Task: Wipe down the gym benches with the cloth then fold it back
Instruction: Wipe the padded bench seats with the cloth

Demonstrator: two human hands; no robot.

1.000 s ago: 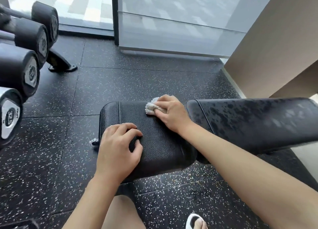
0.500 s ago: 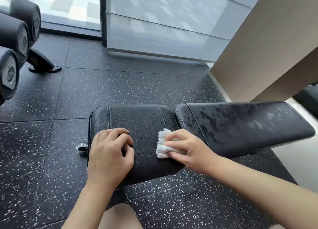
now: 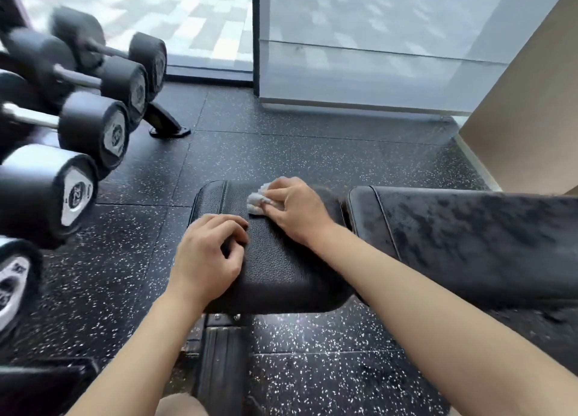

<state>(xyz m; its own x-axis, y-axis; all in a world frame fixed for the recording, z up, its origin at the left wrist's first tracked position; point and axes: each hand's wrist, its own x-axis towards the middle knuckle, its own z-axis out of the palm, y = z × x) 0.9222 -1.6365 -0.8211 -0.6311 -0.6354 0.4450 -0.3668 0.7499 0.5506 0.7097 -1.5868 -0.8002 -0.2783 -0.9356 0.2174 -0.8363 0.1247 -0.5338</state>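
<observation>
A black padded gym bench lies across the view: a seat pad (image 3: 281, 268) in the middle and a longer back pad (image 3: 469, 237) to the right, blotched with wet patches. My right hand (image 3: 297, 210) grips a small bunched white cloth (image 3: 257, 199) and presses it on the far part of the seat pad. My left hand (image 3: 208, 256) rests on the seat pad's near left part, fingers curled, holding nothing.
A rack of black dumbbells (image 3: 90, 130) stands at the left, its foot (image 3: 165, 123) on the speckled rubber floor. Glass panels (image 3: 359, 40) run along the back and a beige wall (image 3: 525, 109) rises at the right. The bench's frame (image 3: 222, 362) runs toward me below the seat.
My right hand has carried the cloth from the seat pad's near right edge back up to its far side. The view has swung left, bringing more dumbbells in.
</observation>
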